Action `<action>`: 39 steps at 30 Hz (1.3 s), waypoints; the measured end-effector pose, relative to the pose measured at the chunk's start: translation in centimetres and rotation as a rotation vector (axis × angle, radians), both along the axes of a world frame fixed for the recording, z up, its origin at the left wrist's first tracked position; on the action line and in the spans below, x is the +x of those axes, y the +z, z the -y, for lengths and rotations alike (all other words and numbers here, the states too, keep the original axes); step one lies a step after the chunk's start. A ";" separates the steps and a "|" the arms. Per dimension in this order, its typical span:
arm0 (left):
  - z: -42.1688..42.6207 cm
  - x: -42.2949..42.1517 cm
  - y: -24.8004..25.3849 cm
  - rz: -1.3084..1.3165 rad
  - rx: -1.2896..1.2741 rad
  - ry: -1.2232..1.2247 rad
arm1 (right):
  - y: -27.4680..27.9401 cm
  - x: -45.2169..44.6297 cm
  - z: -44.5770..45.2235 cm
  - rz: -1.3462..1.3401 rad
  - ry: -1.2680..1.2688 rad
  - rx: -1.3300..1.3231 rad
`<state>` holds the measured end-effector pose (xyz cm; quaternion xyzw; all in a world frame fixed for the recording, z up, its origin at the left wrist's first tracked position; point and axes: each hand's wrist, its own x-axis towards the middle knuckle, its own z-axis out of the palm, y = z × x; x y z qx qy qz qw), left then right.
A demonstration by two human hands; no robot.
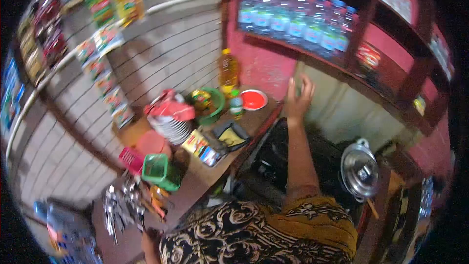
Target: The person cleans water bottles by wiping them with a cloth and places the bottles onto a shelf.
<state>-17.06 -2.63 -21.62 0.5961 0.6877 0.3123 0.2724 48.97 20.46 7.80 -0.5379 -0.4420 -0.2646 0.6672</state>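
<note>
My right hand (299, 99) is raised in front of the wall below the bottle shelf, fingers apart, holding nothing. To its left, a red-lined white bowl (254, 99) rests at the counter's corner. Low at the left, only a blurred part of my left hand (150, 238) shows, close to a bunch of metal spoons and forks (119, 205). Its fingers are hidden. Orange-handled utensils (159, 198) lie just above it, near a green plastic basket (160, 170).
Water bottles (293, 19) line the shelf. On the counter (195, 172) are stacked plates (168, 128), a green bowl (215, 102), an oil bottle (227, 71) and a small green-capped bottle (236, 103). A lidded metal pot (360, 170) sits right of the dark stove (273, 159). Sachets (105, 85) hang left.
</note>
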 end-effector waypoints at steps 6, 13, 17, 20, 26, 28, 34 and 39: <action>0.4 -3.5 2.9 0.221 -0.239 0.096 | -10.2 -21.6 0.8 0.017 0.749 -0.343; 2.9 -9.1 11.8 -0.086 0.158 0.562 | -6.2 -33.7 0.5 -0.059 1.163 -0.719; 5.5 -13.6 11.5 -0.205 0.419 0.866 | -3.8 -38.3 -0.3 0.181 1.023 -0.585; 7.0 -16.5 11.5 -0.209 0.514 1.122 | -3.5 -40.7 -0.3 0.138 1.011 -0.567; 8.3 -23.4 8.6 -0.413 0.393 1.564 | -4.4 -42.1 0.7 0.100 0.934 -0.620; 8.7 -26.7 6.0 -0.468 0.370 1.633 | -4.5 -41.6 1.2 0.105 0.894 -0.615; 9.9 -34.1 2.2 -0.084 0.603 1.457 | -4.9 -37.4 1.9 0.160 0.753 -0.645; 11.2 -36.2 2.0 -0.237 0.440 1.376 | -6.5 -32.7 1.8 0.073 0.711 -0.675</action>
